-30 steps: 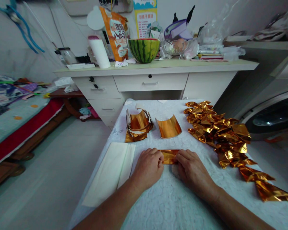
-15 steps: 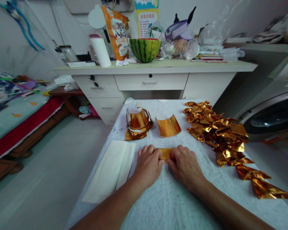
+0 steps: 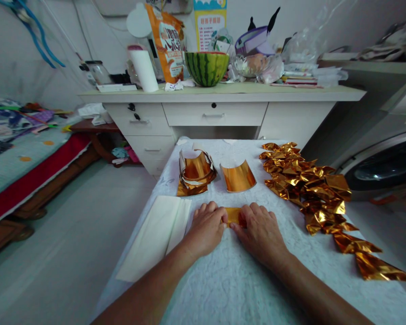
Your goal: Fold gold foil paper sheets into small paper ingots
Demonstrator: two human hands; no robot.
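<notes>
Between my two hands a small strip of gold foil paper [image 3: 233, 216] lies on the cloth-covered table [image 3: 216, 289]. My left hand [image 3: 207, 225] is closed on its left end, thumb and fingertips pressed to it. My right hand [image 3: 260, 231] grips the right end, its thumb along the near edge. Much of the strip is hidden under the fingers. Just beyond stands a curled sheet of gold foil paper [image 3: 238, 177], with a stack of curled gold sheets [image 3: 195, 171] to its left. Folded white paper [image 3: 154, 237] lies left of my left hand.
A heap of folded gold foil pieces [image 3: 307, 185] runs down the table's right side. Behind the table stands a white desk [image 3: 186, 113] holding a cut watermelon [image 3: 207, 70] and an orange bag [image 3: 169, 45]. A washing machine [image 3: 389, 149] is at right, a bed [image 3: 16, 167] at left.
My left hand has shifted slightly left along the foil strip, and the right thumb has moved a little left. Both hands still grip it. The view has shifted slightly.
</notes>
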